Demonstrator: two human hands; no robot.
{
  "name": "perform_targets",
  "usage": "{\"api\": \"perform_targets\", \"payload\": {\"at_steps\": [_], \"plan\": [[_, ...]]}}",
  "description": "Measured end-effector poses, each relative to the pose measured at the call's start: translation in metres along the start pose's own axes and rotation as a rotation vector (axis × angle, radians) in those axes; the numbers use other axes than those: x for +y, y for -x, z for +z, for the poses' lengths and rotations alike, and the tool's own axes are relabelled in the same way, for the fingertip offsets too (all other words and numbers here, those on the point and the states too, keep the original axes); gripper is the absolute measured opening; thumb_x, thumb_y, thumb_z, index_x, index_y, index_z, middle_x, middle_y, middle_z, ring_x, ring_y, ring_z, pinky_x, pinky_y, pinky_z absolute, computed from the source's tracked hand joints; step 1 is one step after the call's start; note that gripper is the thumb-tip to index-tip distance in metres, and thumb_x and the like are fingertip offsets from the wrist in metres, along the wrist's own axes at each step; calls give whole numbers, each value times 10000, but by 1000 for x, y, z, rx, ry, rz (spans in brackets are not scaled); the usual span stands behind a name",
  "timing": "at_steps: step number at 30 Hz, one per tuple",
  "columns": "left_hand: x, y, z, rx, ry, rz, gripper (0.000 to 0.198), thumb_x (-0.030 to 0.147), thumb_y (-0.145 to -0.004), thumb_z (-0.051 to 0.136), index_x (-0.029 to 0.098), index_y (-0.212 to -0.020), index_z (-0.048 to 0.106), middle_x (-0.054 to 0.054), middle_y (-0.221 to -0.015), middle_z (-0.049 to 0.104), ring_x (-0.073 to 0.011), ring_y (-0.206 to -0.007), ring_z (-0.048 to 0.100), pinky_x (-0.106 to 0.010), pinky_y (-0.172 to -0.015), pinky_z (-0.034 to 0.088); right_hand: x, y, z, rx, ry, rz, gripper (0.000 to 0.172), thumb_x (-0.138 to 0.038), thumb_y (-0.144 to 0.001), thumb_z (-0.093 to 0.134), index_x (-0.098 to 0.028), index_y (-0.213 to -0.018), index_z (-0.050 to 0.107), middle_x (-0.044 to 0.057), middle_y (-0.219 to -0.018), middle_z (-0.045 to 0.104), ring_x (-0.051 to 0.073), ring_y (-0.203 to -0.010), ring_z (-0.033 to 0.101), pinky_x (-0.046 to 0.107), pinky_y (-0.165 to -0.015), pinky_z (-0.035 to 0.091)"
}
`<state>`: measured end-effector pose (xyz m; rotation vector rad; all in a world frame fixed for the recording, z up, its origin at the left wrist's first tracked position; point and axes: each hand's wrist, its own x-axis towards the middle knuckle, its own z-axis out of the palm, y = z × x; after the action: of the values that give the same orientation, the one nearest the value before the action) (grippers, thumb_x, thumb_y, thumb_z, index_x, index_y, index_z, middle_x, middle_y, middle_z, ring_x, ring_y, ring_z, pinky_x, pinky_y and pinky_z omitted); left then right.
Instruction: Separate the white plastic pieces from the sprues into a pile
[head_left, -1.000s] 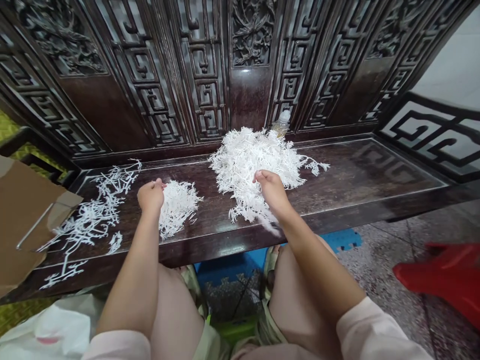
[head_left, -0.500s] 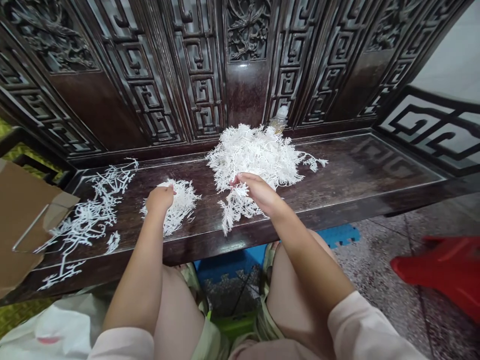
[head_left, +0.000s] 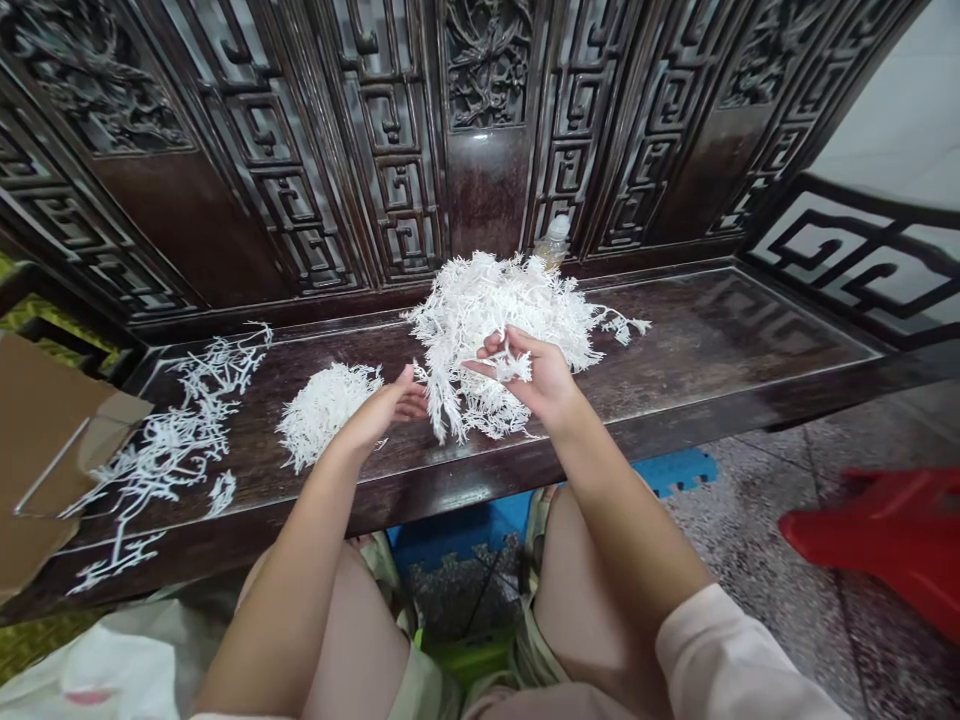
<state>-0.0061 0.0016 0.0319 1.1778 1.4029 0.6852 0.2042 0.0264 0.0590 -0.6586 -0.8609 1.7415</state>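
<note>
Strands of white branching fibre [head_left: 495,310] lie heaped on the dark wooden bench [head_left: 720,335], a sprig [head_left: 514,367] gripped by the closed fingers of the right hand [head_left: 544,385], the left hand [head_left: 382,408] spread open beside a smaller pile [head_left: 322,415], seemingly touching nothing, bare bench stretching rightward.

Before you, on the carved wooden bench seat [head_left: 697,340], a large heap of branching fibrous sprigs [head_left: 480,310] lies centrally, a plastic bottle [head_left: 555,243] behind it; a smaller round heap [head_left: 322,415] lies to its left; loose sprigs [head_left: 172,450] lie further left, beside a flat cardboard sheet [head_left: 45,440]; your left hand [head_left: 382,405] sits between the heaps, your right hand [head_left: 525,370] over the large one's front edge.
</note>
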Motion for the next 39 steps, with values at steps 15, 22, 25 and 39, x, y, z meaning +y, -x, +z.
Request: {"api": "perform_targets", "payload": {"at_steps": [15,22,25,39], "plan": [[3,8,25,245,256,215,323,485,-670,559,174,-747,526,5,-741,553,-105,-657,479,-219,-611,344,-2,1,3,-25,1,-26,182,-276,-718,439,-178,-565,435,28,-639,444,131,-649,449,411,-772,400],[-1,5,21,322,314,226,331,488,-664,565,177,-775,577,-8,-744,590,-126,-711,522,-231,-667,371,4,-1,3,-19,163,-3,183,-292,-701,419,-179,-557,423,16,-602,444,126,-592,461,348,-708,395],[1,7,22,399,231,269,302,464,-660,577,169,-721,576,-11,-726,587,-129,-706,521,-236,-667,373,11,-6,-3,70,381,-16,144,-273,-690,432,-172,-594,469,19,-622,494,138,-621,502,351,-754,389],[-6,2,28,238,32,309,300,452,-718,497,170,-626,542,1,-640,545,-137,-669,494,-248,-673,361,32,3,13,174,1176,-546,197,-256,-756,443,-188,-896,564,73,-955,540,198,-979,459,379,-897,309]]}}
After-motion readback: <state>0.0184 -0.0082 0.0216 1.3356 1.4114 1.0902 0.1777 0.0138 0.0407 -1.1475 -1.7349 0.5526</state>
